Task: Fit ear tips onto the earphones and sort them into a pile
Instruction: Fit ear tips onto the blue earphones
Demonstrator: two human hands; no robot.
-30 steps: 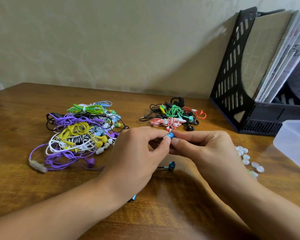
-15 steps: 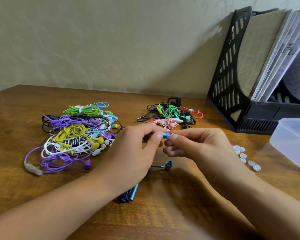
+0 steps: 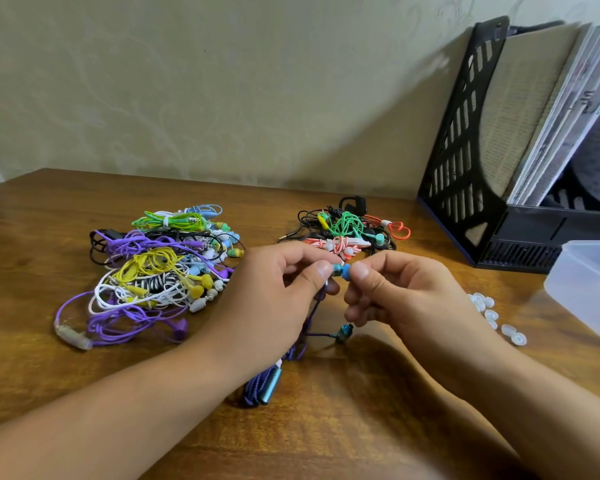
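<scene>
Between both pinching hands (image 3: 340, 296), blue earbud (image 3: 340, 270); beside, translucent box (image 3: 589, 289), contents unseen.

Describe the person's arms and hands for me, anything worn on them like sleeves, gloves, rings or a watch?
Both arms are bare along all that shows, with no sleeves in view. The left hand and right hand wear no gloves, and no ring, watch or bracelet shows on the fingers or wrists. The nails look short and unpainted. No markings are visible on either forearm.
</scene>
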